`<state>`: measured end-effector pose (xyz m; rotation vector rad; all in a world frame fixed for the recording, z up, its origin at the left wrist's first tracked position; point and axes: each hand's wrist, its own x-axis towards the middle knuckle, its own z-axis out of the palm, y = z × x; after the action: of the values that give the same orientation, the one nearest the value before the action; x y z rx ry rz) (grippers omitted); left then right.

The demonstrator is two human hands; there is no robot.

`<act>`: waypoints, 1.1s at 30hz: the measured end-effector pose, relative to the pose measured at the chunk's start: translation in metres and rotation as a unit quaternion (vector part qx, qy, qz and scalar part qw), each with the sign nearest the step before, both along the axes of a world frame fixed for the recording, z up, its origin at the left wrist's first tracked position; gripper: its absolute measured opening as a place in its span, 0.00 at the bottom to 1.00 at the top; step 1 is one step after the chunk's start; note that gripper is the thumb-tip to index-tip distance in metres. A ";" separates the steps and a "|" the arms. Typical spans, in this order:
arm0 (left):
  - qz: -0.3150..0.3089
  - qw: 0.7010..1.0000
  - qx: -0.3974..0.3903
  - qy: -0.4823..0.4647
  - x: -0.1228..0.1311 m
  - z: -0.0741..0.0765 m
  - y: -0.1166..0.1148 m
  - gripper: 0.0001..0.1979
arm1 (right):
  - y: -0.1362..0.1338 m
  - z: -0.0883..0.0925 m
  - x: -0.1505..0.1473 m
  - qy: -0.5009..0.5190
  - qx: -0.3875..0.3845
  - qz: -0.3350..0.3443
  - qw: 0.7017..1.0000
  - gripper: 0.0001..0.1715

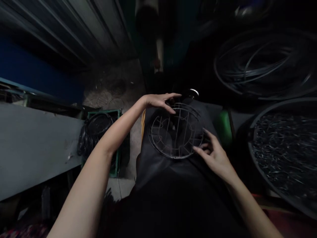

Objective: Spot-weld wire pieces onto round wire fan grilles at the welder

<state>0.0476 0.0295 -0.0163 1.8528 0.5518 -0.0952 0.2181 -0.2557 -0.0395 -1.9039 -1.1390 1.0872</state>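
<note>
A round wire grille (176, 132) made of thin metal rods lies flat on a dark cloth over my lap (160, 172). My left hand (160, 100) reaches over its far rim, fingers spread and resting on the top edge. My right hand (214, 153) touches the near right rim with its fingertips. Neither hand is closed around the grille; both press or steady its edge.
A large dark tub (284, 148) filled with short metal wire pieces stands at the right. Coils of wire (264, 62) hang behind it. A green crate (115, 142) holding dark rings sits on the floor at left, beside a grey bench (32, 145).
</note>
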 end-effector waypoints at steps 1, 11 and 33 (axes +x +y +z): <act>-0.021 0.999 0.006 0.028 0.005 0.003 0.003 0.45 | 0.000 -0.001 0.001 0.020 -0.015 0.001 1.000 0.46; 0.022 0.988 0.150 0.025 -0.035 0.077 -0.042 0.46 | 0.012 0.021 0.016 0.025 0.072 0.086 0.993 0.43; 0.326 0.926 0.140 -0.131 -0.087 -0.041 -0.096 0.46 | 0.090 -0.031 0.038 -0.186 0.250 0.206 0.928 0.43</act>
<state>-0.0391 -0.0662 -0.0577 1.8184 0.9997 0.6984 0.2563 -0.1657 -0.0703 -1.5251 -1.8882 0.5485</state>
